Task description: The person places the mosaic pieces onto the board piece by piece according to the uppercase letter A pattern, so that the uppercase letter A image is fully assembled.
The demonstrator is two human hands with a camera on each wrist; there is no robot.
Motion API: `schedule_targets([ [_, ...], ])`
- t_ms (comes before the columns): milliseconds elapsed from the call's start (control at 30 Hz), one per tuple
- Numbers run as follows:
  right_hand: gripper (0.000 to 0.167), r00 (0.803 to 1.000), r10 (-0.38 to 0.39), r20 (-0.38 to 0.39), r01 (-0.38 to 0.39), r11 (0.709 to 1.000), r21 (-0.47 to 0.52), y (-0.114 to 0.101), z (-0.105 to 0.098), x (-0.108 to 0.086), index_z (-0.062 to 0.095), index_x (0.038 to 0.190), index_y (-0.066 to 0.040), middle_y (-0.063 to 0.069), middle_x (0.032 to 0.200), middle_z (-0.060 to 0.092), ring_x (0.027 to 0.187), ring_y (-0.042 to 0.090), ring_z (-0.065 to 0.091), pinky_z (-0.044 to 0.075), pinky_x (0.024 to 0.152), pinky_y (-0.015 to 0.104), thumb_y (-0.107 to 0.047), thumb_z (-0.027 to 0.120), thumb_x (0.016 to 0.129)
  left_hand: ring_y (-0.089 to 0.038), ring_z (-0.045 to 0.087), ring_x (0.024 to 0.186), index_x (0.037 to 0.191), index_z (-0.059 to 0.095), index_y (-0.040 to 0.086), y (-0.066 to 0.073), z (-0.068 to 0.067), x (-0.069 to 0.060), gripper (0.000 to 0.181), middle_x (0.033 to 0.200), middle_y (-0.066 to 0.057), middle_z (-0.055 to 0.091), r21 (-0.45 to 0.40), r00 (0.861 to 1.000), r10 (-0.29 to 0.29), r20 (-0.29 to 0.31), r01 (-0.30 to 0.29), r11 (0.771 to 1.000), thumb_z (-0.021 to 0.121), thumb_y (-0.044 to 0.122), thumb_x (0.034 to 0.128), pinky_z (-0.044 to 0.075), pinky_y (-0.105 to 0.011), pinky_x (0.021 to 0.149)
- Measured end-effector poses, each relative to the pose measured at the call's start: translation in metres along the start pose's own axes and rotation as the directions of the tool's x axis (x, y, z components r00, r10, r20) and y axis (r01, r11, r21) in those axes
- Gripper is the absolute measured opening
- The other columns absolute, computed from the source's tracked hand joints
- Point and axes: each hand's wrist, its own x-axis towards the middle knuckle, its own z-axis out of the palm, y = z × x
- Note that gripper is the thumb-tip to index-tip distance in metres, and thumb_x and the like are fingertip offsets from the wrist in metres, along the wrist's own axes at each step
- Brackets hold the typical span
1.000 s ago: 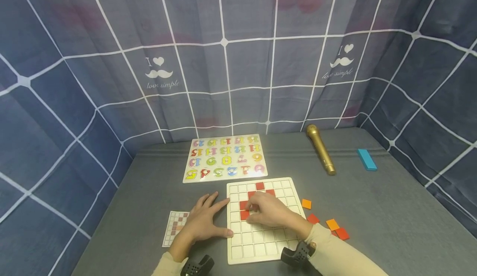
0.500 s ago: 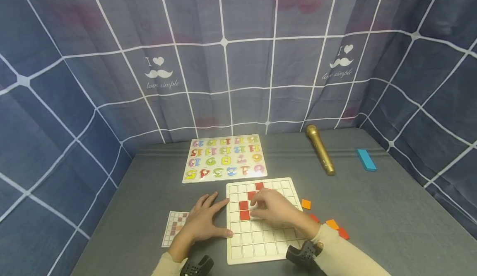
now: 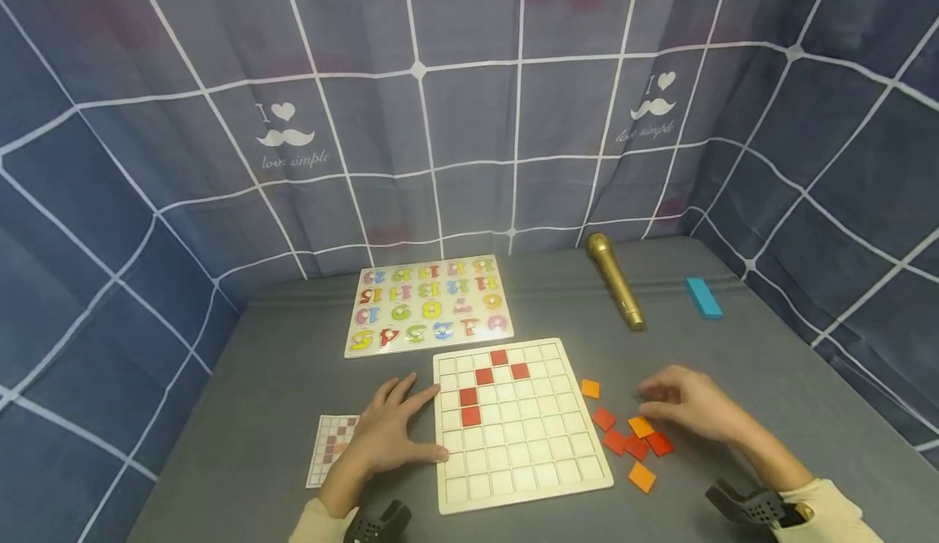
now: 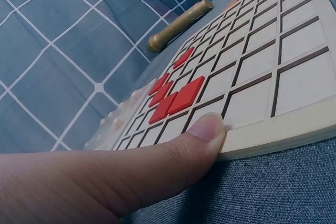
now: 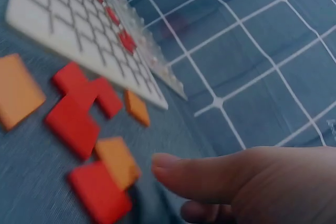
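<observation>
A cream grid board (image 3: 524,453) lies on the cloth-covered table, several red square tiles (image 3: 470,416) set in its upper left and top cells. My left hand (image 3: 389,437) rests at the board's left edge, fingers spread, its thumb (image 4: 202,135) touching the rim. Out to the right, my right hand (image 3: 693,404) hovers just beyond loose tiles with fingers loosely bent. No tile shows between its thumb (image 5: 184,174) and fingers. Nearest to it are an orange tile (image 3: 641,427) and a red tile (image 3: 659,443), partly overlapping.
Partly behind the left hand lies a small pattern card (image 3: 323,449). Behind the board is a number puzzle (image 3: 433,306). A gold microphone (image 3: 616,282) and a blue block (image 3: 704,298) lie at the back right. A checked curtain (image 3: 469,119) encloses the table.
My right hand has left the board and moved right, past the loose tiles, uncovering the red tiles in the grid. The left hand keeps its place on the board's edge. The head view has shifted slightly.
</observation>
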Motion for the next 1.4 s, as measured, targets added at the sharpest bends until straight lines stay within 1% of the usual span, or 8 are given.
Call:
schedule_targets([
  [200, 0.044, 0.994, -0.046, 0.100, 0.047, 0.999, -0.004, 0.010, -0.002, -0.015, 0.073, 0.111, -0.012, -0.006, 0.092, 0.057, 0.074, -0.003, 0.042, 0.036, 0.061, 0.019, -0.042, 0.079, 0.079, -0.051, 0.020, 0.146, 0.147, 0.047, 0.026, 0.002, -0.002, -0.001, 0.097, 0.161, -0.018, 0.028, 0.003, 1.000, -0.021, 0.006, 0.021, 1.000, 0.083, 0.062, 0.0644, 0.024, -0.080, 0.103],
  [267, 0.046, 0.992, -0.069, 0.103, 0.072, 0.997, -0.026, 0.011, -0.002, -0.019, 0.072, 0.111, -0.013, -0.006, 0.097, 0.058, 0.080, -0.003, 0.044, 0.039, 0.065, 0.020, -0.044, 0.080, 0.077, -0.051, 0.019, 0.146, 0.147, 0.047, 0.026, 0.002, -0.002, -0.001, 0.097, 0.161, -0.018, 0.028, 0.002, 1.000, -0.020, 0.005, 0.020, 1.000, 0.083, 0.062, 0.0647, 0.024, -0.080, 0.103],
  [367, 0.041, 0.992, -0.083, 0.091, 0.087, 0.995, -0.046, 0.012, -0.001, -0.024, 0.071, 0.102, -0.020, -0.006, 0.101, 0.058, 0.085, -0.003, 0.046, 0.042, 0.070, 0.021, -0.046, 0.082, 0.073, -0.051, 0.019, 0.146, 0.148, 0.046, 0.026, 0.003, -0.002, -0.002, 0.097, 0.161, -0.018, 0.027, -0.002, 1.000, -0.016, 0.005, 0.016, 1.000, 0.083, 0.061, 0.0649, 0.023, -0.080, 0.103],
  [567, 0.025, 0.995, -0.090, 0.050, 0.092, 0.995, -0.032, 0.014, 0.005, -0.030, 0.065, 0.087, -0.031, -0.010, 0.095, 0.053, 0.086, -0.004, 0.046, 0.042, 0.071, 0.022, -0.046, 0.081, 0.076, -0.052, 0.019, 0.146, 0.147, 0.047, 0.026, 0.002, -0.002, -0.003, 0.097, 0.161, -0.019, 0.028, -0.002, 1.000, -0.028, 0.000, 0.028, 1.000, 0.084, 0.060, 0.0645, 0.023, -0.080, 0.104],
  [667, 0.024, 0.994, -0.102, 0.042, 0.104, 0.994, -0.038, 0.018, 0.004, -0.031, 0.064, 0.087, -0.033, -0.011, 0.095, 0.052, 0.086, -0.005, 0.045, 0.041, 0.071, 0.022, -0.046, 0.081, 0.076, -0.052, 0.019, 0.146, 0.147, 0.047, 0.026, 0.002, -0.001, -0.003, 0.097, 0.161, -0.019, 0.028, 0.002, 1.000, -0.024, 0.001, 0.024, 1.000, 0.083, 0.061, 0.0648, 0.023, -0.080, 0.103],
  [900, 0.032, 0.981, -0.144, 0.131, 0.148, 0.989, -0.018, 0.024, 0.000, -0.036, 0.063, 0.098, -0.035, -0.012, 0.102, 0.052, 0.095, -0.005, 0.044, 0.041, 0.075, 0.023, -0.052, 0.078, 0.075, -0.052, 0.020, 0.146, 0.146, 0.048, 0.025, 0.004, -0.002, -0.002, 0.098, 0.160, -0.019, 0.029, 0.002, 1.000, -0.017, -0.005, 0.017, 1.000, 0.084, 0.062, 0.0635, 0.024, -0.079, 0.104],
  [1000, 0.029, 0.980, -0.157, 0.120, 0.160, 0.987, -0.011, 0.025, 0.000, -0.035, 0.064, 0.097, -0.035, -0.012, 0.102, 0.051, 0.095, -0.005, 0.044, 0.041, 0.076, 0.022, -0.051, 0.077, 0.077, -0.052, 0.021, 0.145, 0.146, 0.048, 0.024, 0.004, -0.003, -0.002, 0.097, 0.160, -0.019, 0.029, 0.005, 1.000, -0.011, -0.013, 0.011, 1.000, 0.084, 0.060, 0.0636, 0.024, -0.079, 0.104],
  [1400, 0.028, 0.986, -0.071, 0.153, 0.073, 0.997, -0.010, 0.024, 0.000, -0.036, 0.063, 0.090, -0.030, -0.007, 0.099, 0.051, 0.089, -0.006, 0.044, 0.042, 0.071, 0.020, -0.047, 0.080, 0.076, -0.051, 0.022, 0.145, 0.146, 0.048, 0.026, 0.002, 0.002, -0.003, 0.097, 0.160, -0.018, 0.030, 0.000, 1.000, -0.019, -0.019, 0.019, 1.000, 0.083, 0.063, 0.0633, 0.025, -0.079, 0.103],
])
